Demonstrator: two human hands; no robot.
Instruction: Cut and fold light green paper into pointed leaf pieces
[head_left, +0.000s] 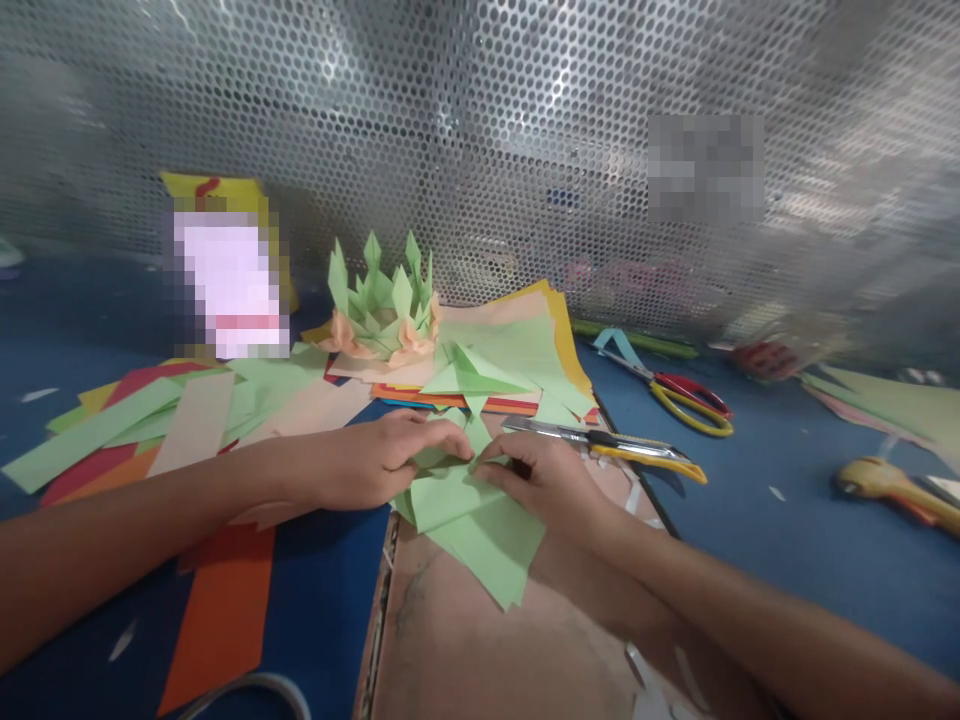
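Between my fingertips is a small piece of folded green paper (pixel 474 425), its upper point standing up. My left hand (pixel 382 455) comes in from the left with bent fingers pressed on the paper, thumb tucked close. Opposite it, my right hand (pixel 551 480) pinches the paper between thumb and fingers; the exact grip is partly hidden. Several light green paper sheets (pixel 487 540) lie under both hands on a brown cardboard board (pixel 487 650). Just behind sits a larger folded green paper shape (pixel 480 372).
A green and peach origami piece with upright points (pixel 382 300) stands behind. A utility knife (pixel 600 440) lies beside my right hand, scissors (pixel 675 395) farther right. Coloured paper strips (pixel 202 400) spread leftward. A perforated metal panel (pixel 465 120) closes off the back.
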